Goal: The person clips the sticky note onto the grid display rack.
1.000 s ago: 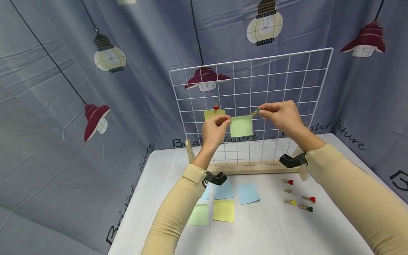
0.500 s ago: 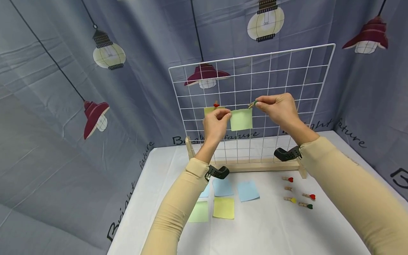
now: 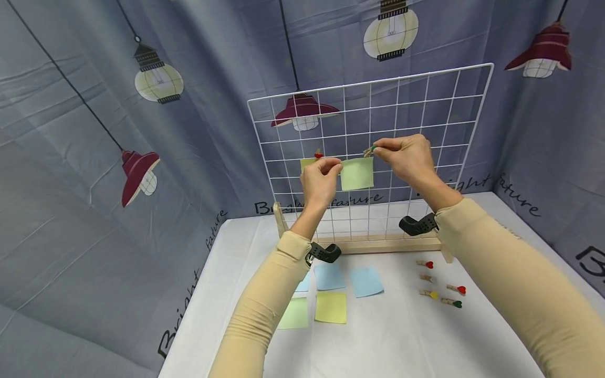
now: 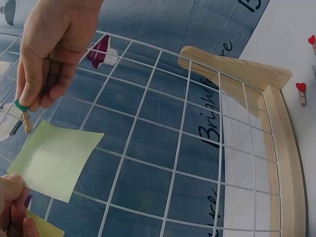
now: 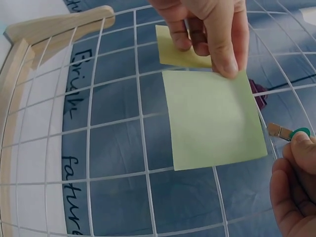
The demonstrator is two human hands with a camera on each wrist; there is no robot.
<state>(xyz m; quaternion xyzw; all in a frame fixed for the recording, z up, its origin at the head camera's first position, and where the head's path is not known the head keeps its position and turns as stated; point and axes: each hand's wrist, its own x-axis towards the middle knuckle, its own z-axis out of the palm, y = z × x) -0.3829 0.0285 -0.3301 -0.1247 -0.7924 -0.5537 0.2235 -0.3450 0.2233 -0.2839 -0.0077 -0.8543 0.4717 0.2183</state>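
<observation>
My left hand [image 3: 319,184] pinches a green sticky note [image 3: 357,174] by its upper left corner, in front of the white wire grid [image 3: 425,113]. Between thumb and forefinger my right hand [image 3: 410,158] holds a small wooden clothespin [image 4: 26,121] with a green decoration. The clothespin's tip is by the note's upper right corner; the right wrist view shows a small gap between them. Left of the green note, a yellow note [image 3: 307,164] hangs on the grid under a clothespin with a red heart [image 3: 319,154], partly hidden by my left hand.
On the white table [image 3: 378,336] lie blue notes [image 3: 366,282], a yellow note [image 3: 331,307] and a green note [image 3: 294,313]. Several clothespins [image 3: 428,294] lie at the right. A wooden base [image 3: 387,245] supports the grid; a patterned curtain [image 3: 212,131] hangs behind.
My right hand has moved left and slightly up, bringing the clothespin closer to the note's top right corner. The left hand has raised the green note a little against the grid.
</observation>
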